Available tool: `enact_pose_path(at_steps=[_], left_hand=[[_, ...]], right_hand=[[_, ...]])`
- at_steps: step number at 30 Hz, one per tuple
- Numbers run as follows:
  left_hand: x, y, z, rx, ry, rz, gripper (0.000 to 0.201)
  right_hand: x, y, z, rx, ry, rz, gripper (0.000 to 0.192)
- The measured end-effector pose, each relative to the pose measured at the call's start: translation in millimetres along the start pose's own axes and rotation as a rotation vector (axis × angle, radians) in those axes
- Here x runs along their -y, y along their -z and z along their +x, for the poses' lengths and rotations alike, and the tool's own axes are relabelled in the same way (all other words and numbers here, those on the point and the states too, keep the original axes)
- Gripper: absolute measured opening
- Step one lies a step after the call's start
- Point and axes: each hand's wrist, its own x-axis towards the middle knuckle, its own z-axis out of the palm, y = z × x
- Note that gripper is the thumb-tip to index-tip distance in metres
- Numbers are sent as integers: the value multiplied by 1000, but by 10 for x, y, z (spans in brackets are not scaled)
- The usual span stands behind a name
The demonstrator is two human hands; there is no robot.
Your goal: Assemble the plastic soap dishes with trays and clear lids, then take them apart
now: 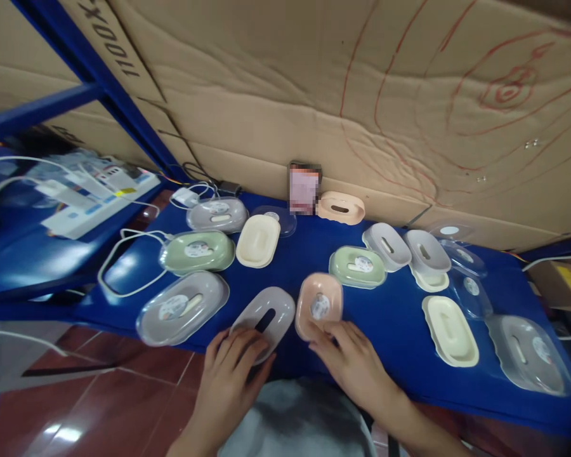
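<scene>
Left hand [240, 355]: fingers clamped on one grey dish [280, 311], left of the peach dish [320, 299].
Right hand [345, 352]: fingers touching the peach dish; clamped, I can't tell.
Green dishes [356, 270]: two, flanking the peach dish.

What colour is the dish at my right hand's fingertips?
The dish is peach-pink; it shows best in the head view.
</scene>
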Motion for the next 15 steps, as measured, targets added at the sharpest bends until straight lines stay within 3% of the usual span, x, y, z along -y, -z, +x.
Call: enact_pose_path(at_steps=[4,8,15], left_hand=[[25,0,26,-19,12,-21,6],[-18,1,28,36,-59,-169,11],[-54,59,-63,141,-236,-262,18]], right_hand=[[-141,-45,471,-44,-19,-136,51],[-232,-21,974,16,91,-137,61],[-234,-353,1903,114,275,-102,39]])
